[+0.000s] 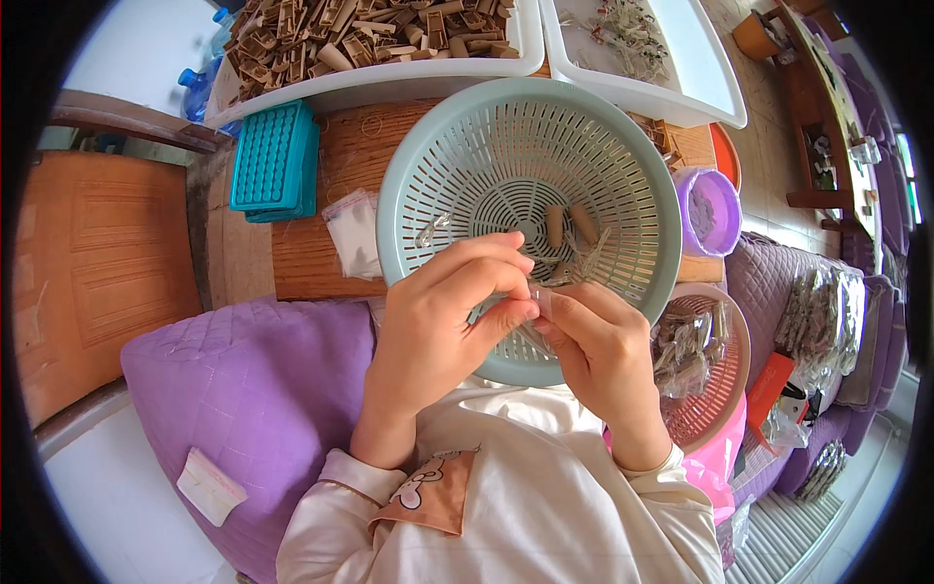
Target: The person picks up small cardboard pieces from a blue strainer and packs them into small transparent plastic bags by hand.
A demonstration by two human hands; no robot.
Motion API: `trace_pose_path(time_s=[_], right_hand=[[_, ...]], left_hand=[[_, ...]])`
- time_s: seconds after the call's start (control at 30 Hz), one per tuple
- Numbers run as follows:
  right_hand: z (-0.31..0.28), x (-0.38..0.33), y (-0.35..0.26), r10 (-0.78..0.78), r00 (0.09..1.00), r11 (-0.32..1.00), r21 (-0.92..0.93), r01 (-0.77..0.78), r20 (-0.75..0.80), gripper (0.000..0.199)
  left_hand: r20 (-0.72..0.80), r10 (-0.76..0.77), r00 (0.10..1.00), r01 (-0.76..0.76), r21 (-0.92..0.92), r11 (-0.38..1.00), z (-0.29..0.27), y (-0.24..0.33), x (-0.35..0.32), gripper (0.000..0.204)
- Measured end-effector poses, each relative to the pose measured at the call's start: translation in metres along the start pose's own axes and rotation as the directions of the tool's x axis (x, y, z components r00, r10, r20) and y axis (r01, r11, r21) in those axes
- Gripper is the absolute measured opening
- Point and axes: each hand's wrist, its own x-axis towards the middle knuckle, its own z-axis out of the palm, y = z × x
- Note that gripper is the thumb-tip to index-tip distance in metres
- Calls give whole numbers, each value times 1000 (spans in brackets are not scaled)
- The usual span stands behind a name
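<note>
Over the near rim of a grey-green plastic colander [399, 209], my two hands meet with fingertips almost touching. My left hand [452, 307] is pinched, thumb against fingers, and my right hand [603, 336] pinches from the other side. Between the fingertips shows a small clear plastic piece [541, 301]; most of it is hidden, and its kind is unclear. Inside the colander lie two tan cylinders [569, 225] beside thin pale wire-like strands [590, 258]. A small clear packet or strand bundle [433, 230] rests on the colander's left wall.
Behind stand a white bin [389, 78] of brown pieces and a white tray [696, 73] with wired parts. Teal stacked trays [277, 161] and clear bags [353, 234] sit left. At right are a purple bucket [708, 211] and a pink basket [725, 375] of bagged items.
</note>
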Motion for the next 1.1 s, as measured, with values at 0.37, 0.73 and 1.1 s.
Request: trace_pose_path(time_s=[0.37,0.73,1.1], right_hand=[[-1,1,1,-11,1000,997,-79,14,29,24],[2,2,3,-69,997,979,-190,71,20,26],[-1,2,6,-69,996,971,-227,79,51,28]], left_hand=[[-17,-83,996,84,81,993,-5,3,1,22],[-39,-66,997,71,142,987,-2,2,2,19],[72,62,995,-72,147,987,-3,-4,2,13]])
